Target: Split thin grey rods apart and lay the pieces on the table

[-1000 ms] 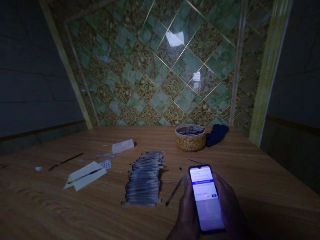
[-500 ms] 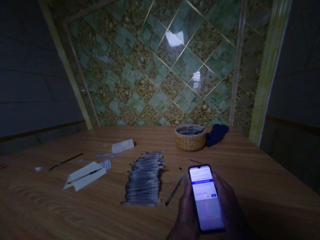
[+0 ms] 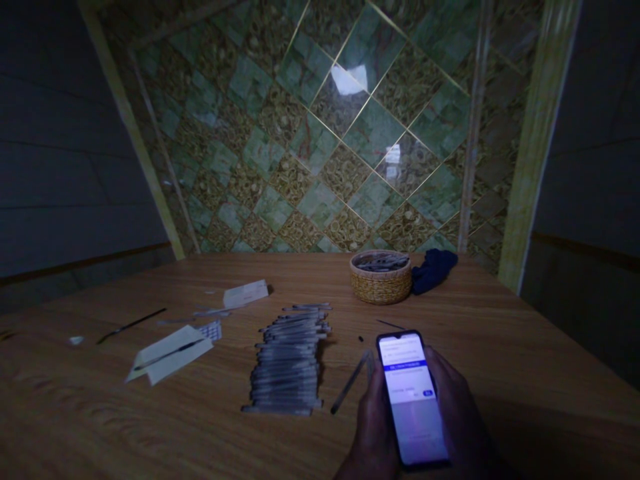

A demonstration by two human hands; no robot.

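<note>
A lit smartphone point(image 3: 414, 400) is held upright above the front of the table, its screen facing me. My left hand point(image 3: 371, 427) grips its left edge, and my right hand point(image 3: 457, 407) closes round its right edge. The screen shows a white panel with a blue bar over a greyed lower half; the text is too blurred to read. Just left of my left hand lies a single pen point(image 3: 349, 385). Further left, a stack of many clear pens point(image 3: 286, 367) lies side by side on the wooden table point(image 3: 200, 440).
A woven basket point(image 3: 381, 288) full of pens stands at the back right, beside a dark blue cloth point(image 3: 434, 270). On the left are a folded paper point(image 3: 173, 353) with a dark pen on it, a white box point(image 3: 246, 293) and a thin black stick point(image 3: 131, 325). Behind rises a tiled wall point(image 3: 320, 147).
Almost nothing differs. Both hands stay on the phone, and the table things keep their places; the whole view has shifted very slightly.
</note>
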